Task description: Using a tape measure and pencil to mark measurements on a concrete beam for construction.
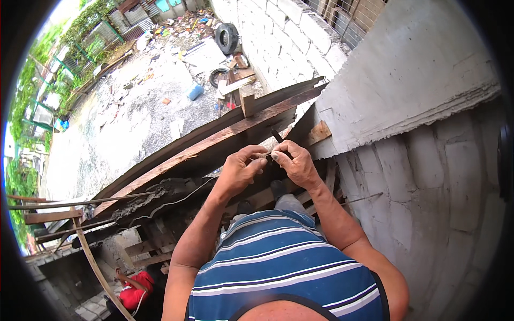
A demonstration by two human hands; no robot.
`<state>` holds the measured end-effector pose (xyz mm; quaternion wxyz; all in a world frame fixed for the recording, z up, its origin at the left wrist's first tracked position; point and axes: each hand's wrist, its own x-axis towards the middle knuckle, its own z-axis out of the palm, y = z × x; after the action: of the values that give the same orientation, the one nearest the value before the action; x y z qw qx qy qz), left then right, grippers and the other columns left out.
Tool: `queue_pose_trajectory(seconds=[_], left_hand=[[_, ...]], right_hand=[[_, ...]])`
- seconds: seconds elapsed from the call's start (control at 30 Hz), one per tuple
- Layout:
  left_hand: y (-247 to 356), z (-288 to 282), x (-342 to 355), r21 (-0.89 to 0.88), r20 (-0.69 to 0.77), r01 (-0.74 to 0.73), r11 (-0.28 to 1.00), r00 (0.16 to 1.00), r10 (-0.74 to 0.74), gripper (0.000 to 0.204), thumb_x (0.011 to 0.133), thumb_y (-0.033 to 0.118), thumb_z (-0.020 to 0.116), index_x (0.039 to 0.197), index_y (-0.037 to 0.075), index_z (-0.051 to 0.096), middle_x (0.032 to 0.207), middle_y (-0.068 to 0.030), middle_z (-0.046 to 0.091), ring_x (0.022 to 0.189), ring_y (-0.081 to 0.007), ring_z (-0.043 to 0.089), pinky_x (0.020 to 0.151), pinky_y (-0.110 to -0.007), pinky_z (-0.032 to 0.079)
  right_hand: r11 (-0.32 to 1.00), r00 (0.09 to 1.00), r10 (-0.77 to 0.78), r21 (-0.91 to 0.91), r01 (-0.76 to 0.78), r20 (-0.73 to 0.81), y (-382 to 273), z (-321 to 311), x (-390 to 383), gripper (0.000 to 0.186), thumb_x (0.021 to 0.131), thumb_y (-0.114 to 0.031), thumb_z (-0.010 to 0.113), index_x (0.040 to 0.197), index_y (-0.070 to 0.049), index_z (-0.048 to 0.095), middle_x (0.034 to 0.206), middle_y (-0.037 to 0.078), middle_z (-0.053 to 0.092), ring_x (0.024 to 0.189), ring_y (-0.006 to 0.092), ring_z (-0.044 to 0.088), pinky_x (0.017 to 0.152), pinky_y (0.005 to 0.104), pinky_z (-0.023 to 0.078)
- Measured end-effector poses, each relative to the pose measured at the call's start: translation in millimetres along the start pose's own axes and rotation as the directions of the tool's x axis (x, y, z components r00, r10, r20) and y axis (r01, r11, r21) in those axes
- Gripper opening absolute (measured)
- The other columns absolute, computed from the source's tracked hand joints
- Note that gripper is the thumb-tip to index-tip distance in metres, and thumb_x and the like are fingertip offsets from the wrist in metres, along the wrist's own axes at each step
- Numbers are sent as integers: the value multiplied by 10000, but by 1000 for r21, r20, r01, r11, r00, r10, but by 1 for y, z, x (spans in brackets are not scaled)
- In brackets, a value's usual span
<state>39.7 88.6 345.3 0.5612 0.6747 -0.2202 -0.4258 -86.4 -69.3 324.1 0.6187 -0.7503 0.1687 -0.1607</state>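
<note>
My left hand (243,169) and my right hand (297,166) meet in front of my chest, fingertips close together. Both are closed in a pinch. Something thin and pale seems to run between the fingertips, too small to name. Just above my right fingers a short dark piece (276,135) sticks up; whether I hold it or it lies behind, I cannot tell. Beyond the hands, a long wooden beam (214,137) slants along the edge of dark sheeting. A small wood block (247,105) stands upright against it.
At right rises a grey plastered block wall (412,80) with a rough lower edge. Far below, the littered yard (128,139) holds a tyre (227,38) and a blue container (195,91). Lower left, a person in red (137,289) is beneath a curved wooden strip (99,265).
</note>
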Motion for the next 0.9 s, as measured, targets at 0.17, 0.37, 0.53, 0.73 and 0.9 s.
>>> queue_pose_trajectory(seconds=[0.17, 0.37, 0.53, 0.73, 0.9], left_hand=[[3, 13, 11, 350, 33, -205, 914, 978, 207, 164, 912, 134, 690, 988, -10, 707, 789, -94, 678, 688, -131, 605, 648, -328, 507], [-18, 25, 29, 295, 4, -141, 945, 989, 147, 153, 912, 124, 699, 979, -14, 706, 779, -64, 665, 663, -96, 562, 615, -279, 471], [-33, 43, 43, 302, 105, -156, 940, 986, 130, 180, 920, 142, 704, 1019, -7, 697, 884, -81, 696, 748, -127, 620, 681, -289, 510], [-17, 45, 69, 364, 81, -90, 927, 995, 65, 330, 889, 199, 717, 1114, -40, 679, 923, -172, 716, 833, -245, 695, 766, -357, 537], [-24, 53, 100, 389, 224, -155, 908, 972, 70, 225, 874, 141, 701, 996, -45, 732, 812, -151, 707, 780, -214, 678, 731, -343, 531]], right_hand=[[987, 1000, 20, -161, -21, -9, 16, -21, 0, 174, 984, -183, 653, 939, -16, 665, 881, 51, 659, 805, 132, 601, 767, 294, 502], [716, 964, 263, 678, -167, -41, 40, -31, -1, 262, 1010, -282, 623, 935, -35, 671, 892, 76, 696, 881, 180, 671, 832, 321, 532], [449, 949, 314, 883, -138, -12, 58, -21, 2, 347, 1023, -391, 605, 868, -82, 581, 806, 25, 584, 714, 131, 572, 763, 305, 517], [876, 949, 311, 372, -307, 49, 74, -34, -6, 692, 1010, -675, 386, 984, -32, 641, 829, 19, 570, 726, 101, 517, 722, 275, 486], [732, 887, 426, 508, -454, 179, 84, -48, -2, 744, 1010, -680, 369, 1101, -5, 670, 890, 32, 629, 804, 120, 584, 765, 293, 508]])
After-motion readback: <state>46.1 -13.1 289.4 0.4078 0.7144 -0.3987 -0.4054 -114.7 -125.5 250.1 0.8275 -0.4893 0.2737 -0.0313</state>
